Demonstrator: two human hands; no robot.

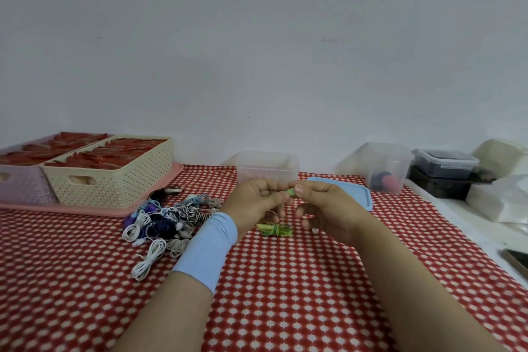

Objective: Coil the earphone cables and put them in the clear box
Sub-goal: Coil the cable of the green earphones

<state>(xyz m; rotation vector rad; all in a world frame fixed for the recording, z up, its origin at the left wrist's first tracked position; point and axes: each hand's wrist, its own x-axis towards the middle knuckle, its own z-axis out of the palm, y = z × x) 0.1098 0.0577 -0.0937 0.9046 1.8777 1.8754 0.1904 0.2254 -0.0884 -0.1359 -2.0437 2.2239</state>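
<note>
The green earphone cable (275,230) lay partly bundled on the red-and-white patterned tablecloth (285,294), just below both hands. A thin strand rose from the bundle to the fingers above. The green end piece (291,192) of the cable was held above the table, between the two hands. The right hand (323,208) pinched this end piece between thumb and forefinger. The left hand (257,203) had its fingers curled and gripped the strand just beside the end piece. A light blue wrist sleeve (205,251) covered the left forearm.

The clear box (267,166) stood open on the cloth directly behind the hands. A blue lid (345,190) lay flat just to its right. A pile of coiled earphones (165,217), white, blue and purple, rested on the cloth to the left of the hands. Behind the pile, a cream basket (111,177) and a lilac basket (23,183) stood side by side on a pink tray (85,210). A second clear container (388,166) stood at the right, near the wall.
</note>
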